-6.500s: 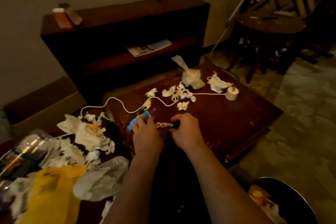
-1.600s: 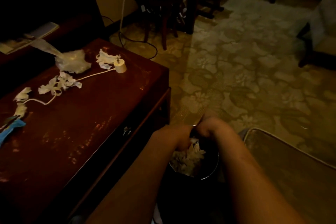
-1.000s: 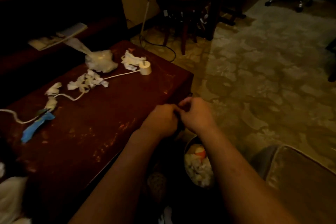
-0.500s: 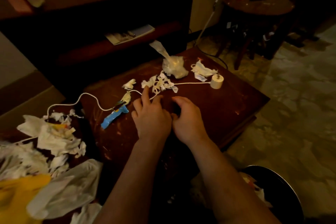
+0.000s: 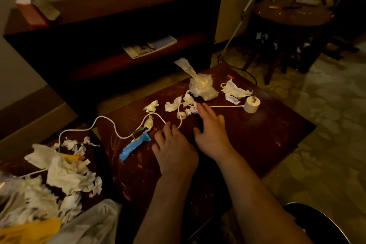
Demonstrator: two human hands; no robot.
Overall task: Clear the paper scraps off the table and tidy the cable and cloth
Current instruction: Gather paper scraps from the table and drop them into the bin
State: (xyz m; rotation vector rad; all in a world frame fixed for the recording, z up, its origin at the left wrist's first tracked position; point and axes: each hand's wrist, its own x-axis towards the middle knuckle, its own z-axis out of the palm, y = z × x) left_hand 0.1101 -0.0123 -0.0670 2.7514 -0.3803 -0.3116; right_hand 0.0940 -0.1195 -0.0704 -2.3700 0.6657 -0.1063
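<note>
fingers (image 5: 200,108) of the right hand (image 5: 213,134) are spread, empty, touching paper scraps (image 5: 185,105) on the tabletop (image 5: 257,134). left hand (image 5: 174,152) is laid open by the white cable (image 5: 111,125).

free: bare bench (image 5: 247,140) right of both hands, up to its edge | blocked ahead: paper scraps (image 5: 184,105), white cable (image 5: 111,127), plastic bag (image 5: 202,87) | blocked left: blue wrapper (image 5: 134,145)
</note>
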